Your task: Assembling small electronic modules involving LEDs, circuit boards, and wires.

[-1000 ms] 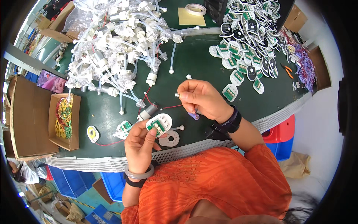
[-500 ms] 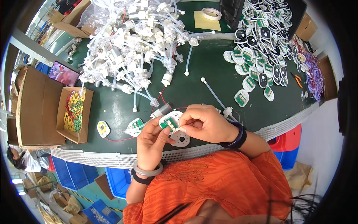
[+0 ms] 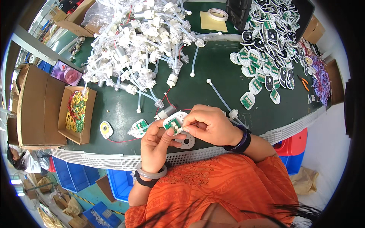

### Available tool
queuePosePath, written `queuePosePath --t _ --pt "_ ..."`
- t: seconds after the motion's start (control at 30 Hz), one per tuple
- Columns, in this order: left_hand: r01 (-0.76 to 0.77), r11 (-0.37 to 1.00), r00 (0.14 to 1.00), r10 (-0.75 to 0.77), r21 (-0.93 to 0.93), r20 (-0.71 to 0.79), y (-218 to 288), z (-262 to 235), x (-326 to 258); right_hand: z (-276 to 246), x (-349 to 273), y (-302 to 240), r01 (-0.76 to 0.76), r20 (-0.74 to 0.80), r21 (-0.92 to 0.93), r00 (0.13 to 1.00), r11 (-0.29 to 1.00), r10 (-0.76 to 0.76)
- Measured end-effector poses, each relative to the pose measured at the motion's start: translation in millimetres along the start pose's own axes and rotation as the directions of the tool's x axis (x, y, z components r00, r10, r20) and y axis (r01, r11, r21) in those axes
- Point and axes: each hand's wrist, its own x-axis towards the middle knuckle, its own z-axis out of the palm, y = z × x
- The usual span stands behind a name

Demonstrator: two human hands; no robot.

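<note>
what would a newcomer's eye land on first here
Probably the tangled heap of white plastic fittings and clear tubing, upper left on the dark green table. Next, perhaps, the spread of rounded white-and-black plates, many with green circuit boards, upper right. At centre, the left hand holds one white oval plate, the right hand at its right edge.

Here we are, up on the person's head, left camera of the pair, peering down and forward over the orange shirt point(image 3: 220, 178)! Close below, the left hand point(image 3: 154, 146) and right hand point(image 3: 213, 126) sit mid-view, and the green worktable point(image 3: 186, 93) sweeps away to the far side. What a wide fisheye: cardboard box point(image 3: 42, 108) on the left, white wall point(image 3: 325, 144) on the right, white edging point(image 3: 89, 157) bowing along the near side!
</note>
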Motion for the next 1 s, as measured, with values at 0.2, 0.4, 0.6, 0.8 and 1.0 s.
queuePosePath --t 0.2,0.4,0.6,0.8,1.0 --pt "-0.009 1.000 1.000 0.009 0.007 -0.004 -0.4 1.0 -1.1 0.6 -1.0 2.4 0.001 -0.007 -0.007 1.000 1.000 -0.001" --pt "-0.011 1.000 1.000 0.011 -0.001 -0.008 -2.0 0.7 -1.8 1.7 0.0 3.1 0.013 -0.013 -0.028 1.000 1.000 -0.013" --pt "-0.018 0.999 1.000 0.018 0.028 -0.016 -3.6 3.4 -2.0 2.8 1.8 5.0 0.038 -0.021 -0.055 0.999 0.998 -0.040" --pt "-0.019 0.997 0.999 0.021 0.075 -0.029 -2.3 10.0 -4.2 9.3 -1.3 10.4 0.085 -0.075 -0.222 0.992 0.971 -0.104" --pt "-0.028 0.998 0.998 0.032 0.058 -0.058 -5.1 12.1 -3.1 8.5 -2.2 15.2 0.062 -0.069 -0.197 0.995 0.978 -0.077"
